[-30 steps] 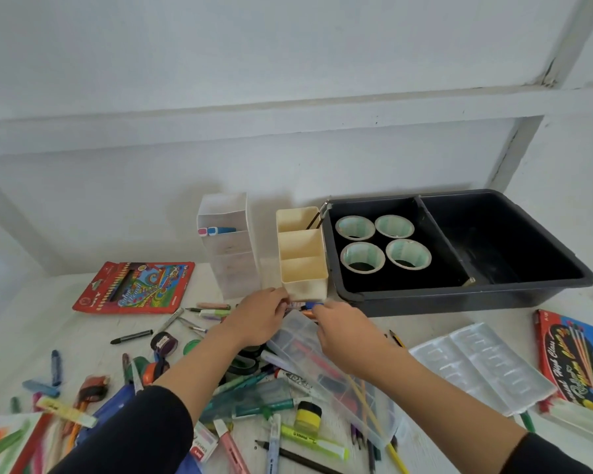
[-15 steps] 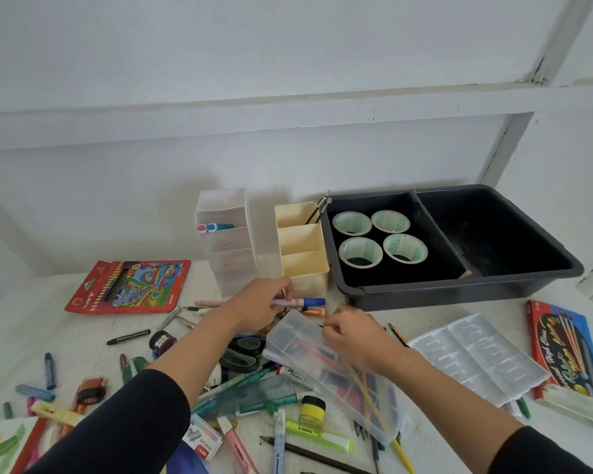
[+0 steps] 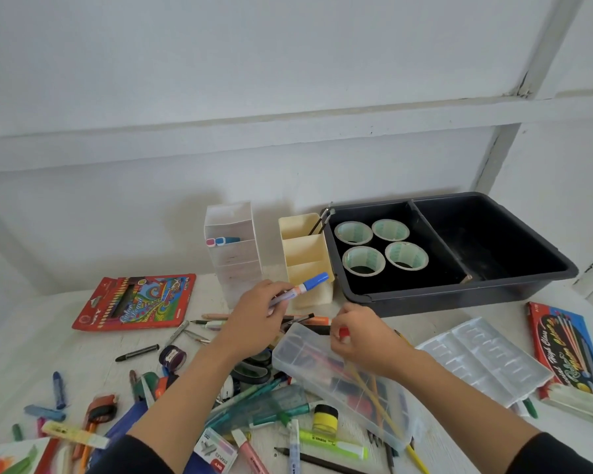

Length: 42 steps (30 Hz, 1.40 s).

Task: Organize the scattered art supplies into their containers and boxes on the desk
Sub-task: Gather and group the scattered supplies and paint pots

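My left hand (image 3: pixel 254 316) grips a blue-capped marker (image 3: pixel 302 287), lifted with its cap pointing up-right in front of the cream three-slot organizer (image 3: pixel 305 258). My right hand (image 3: pixel 363 336) pinches a small red-tipped pen (image 3: pixel 343 333) at the far end of the clear plastic pencil case (image 3: pixel 336 374), which lies on a heap of pens and markers. A clear drawer unit (image 3: pixel 231 254) stands left of the organizer.
A black two-part tray (image 3: pixel 486 289) holds several tape rolls (image 3: pixel 363 260). A red coloured-pencil box (image 3: pixel 136 301) lies at the left; a clear palette tray (image 3: pixel 483 357) and a red pencil box (image 3: pixel 569 350) at the right. Crayons, highlighters and a yellow paint jar (image 3: pixel 325 417) litter the near desk.
My left hand has picked the blue-capped marker up from the desk and raised it toward the organizer. My right hand shifted to the case's far end and took a red-tipped pen.
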Each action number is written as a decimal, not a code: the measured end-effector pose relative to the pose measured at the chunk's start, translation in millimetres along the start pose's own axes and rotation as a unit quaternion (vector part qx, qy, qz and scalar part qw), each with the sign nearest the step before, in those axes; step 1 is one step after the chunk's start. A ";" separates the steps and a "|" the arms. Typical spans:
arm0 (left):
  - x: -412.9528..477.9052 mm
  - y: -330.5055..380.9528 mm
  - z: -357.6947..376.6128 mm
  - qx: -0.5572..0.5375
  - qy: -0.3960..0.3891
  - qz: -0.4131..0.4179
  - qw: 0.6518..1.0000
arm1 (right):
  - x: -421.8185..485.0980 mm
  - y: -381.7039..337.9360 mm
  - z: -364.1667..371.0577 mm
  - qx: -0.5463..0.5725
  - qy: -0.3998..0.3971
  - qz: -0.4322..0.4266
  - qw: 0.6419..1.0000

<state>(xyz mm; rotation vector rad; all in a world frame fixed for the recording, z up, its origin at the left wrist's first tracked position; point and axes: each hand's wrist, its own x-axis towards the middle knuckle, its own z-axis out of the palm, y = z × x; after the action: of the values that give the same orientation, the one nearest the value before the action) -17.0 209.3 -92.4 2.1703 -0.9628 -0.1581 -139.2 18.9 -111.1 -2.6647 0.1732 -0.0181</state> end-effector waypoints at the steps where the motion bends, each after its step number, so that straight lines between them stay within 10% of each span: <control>1: -1.6 3.2 -0.9 -0.030 0.017 -0.008 0.999 | -1.5 -0.9 -0.3 0.007 0.009 -0.017 1.000; 8: 3.8 18.3 -6.0 -0.202 0.052 -0.078 0.975 | 8.2 -11.0 -14.3 0.083 0.135 -0.119 0.980; 15: 13.5 32.4 -5.2 -0.333 0.066 -0.101 0.935 | 26.5 -22.1 -50.7 0.267 0.243 -0.032 0.932; 22: 52.7 41.9 -1.5 -0.200 0.160 -0.014 0.967 | 65.8 -16.0 -71.2 0.321 0.334 -0.021 0.886; 42: 99.4 3.8 37.4 0.214 0.054 -0.009 0.975 | 107.9 32.1 -56.3 -0.020 0.228 -0.109 0.967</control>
<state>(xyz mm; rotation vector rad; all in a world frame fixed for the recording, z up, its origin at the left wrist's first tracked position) 37.0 118.0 -99.2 2.5477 -0.9818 0.1745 -38.4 -48.4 -77.4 -2.6645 0.0253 -0.7081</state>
